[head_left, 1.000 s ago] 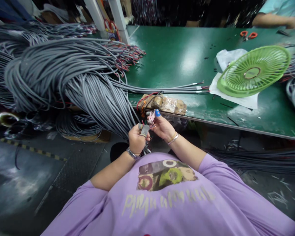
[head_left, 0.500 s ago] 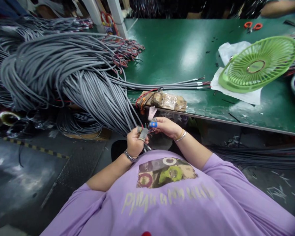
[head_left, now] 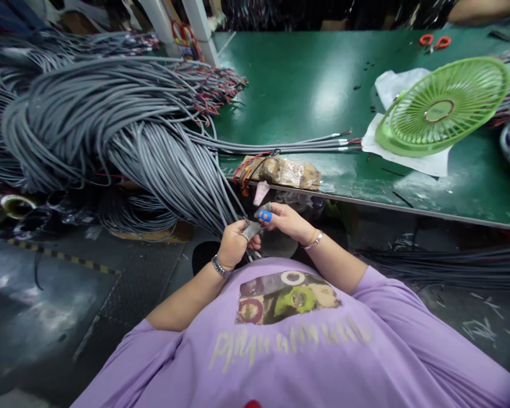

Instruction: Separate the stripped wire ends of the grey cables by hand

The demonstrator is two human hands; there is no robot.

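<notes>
Left hand (head_left: 233, 245): curled round cable ends (head_left: 254, 256) | Right hand (head_left: 289, 222): pinching wires (head_left: 262, 225), just beside

My left fingers (head_left: 251, 230) and right fingers (head_left: 265, 216) are side by side just off the near edge of the surface (head_left: 289, 73). To their left, a heap of cables (head_left: 76, 119) spills over that edge toward me. Before them, a block (head_left: 295, 173) lies along it; behind the block, a few cables (head_left: 289, 147) run rightward, ending just beside a sheet (head_left: 427, 163) under the fan (head_left: 442, 139). Beyond the fan, a two-handled tool (head_left: 442, 42) lies near the far edge.
</notes>
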